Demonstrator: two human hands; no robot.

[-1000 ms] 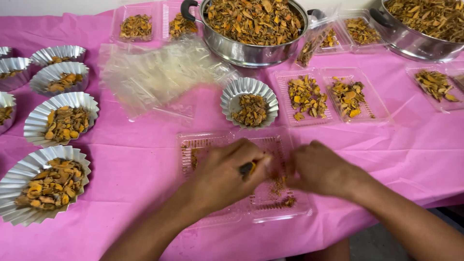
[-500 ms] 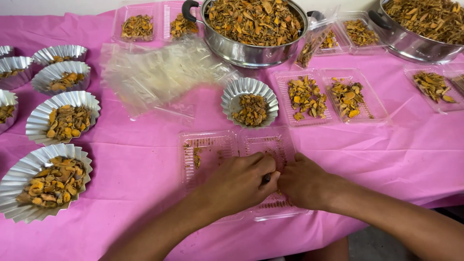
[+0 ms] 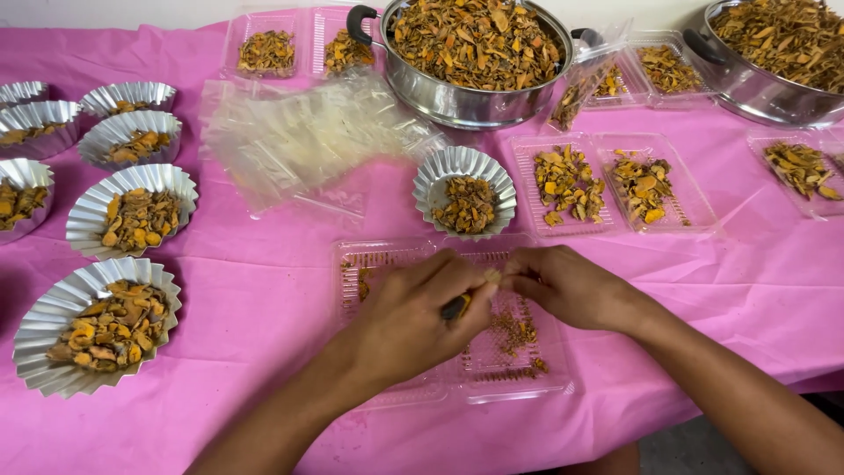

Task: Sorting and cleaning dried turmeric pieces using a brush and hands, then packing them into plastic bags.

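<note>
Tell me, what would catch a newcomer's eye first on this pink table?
Probably the big steel pot at the top centre, heaped with orange-brown dried slices. Next, the shiny fluted foil cups of the same slices down the left side. In front, the left hand and right hand meet over a clear plastic tray.

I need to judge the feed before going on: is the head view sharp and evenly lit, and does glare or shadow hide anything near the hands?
Head view: sharp, evenly lit, soft shadows only. Mild glare on the steel pot and the foil cups. The left hand and right hand cover much of the clear plastic tray; the small dark thing in the left hand's grip is mostly hidden.
</note>
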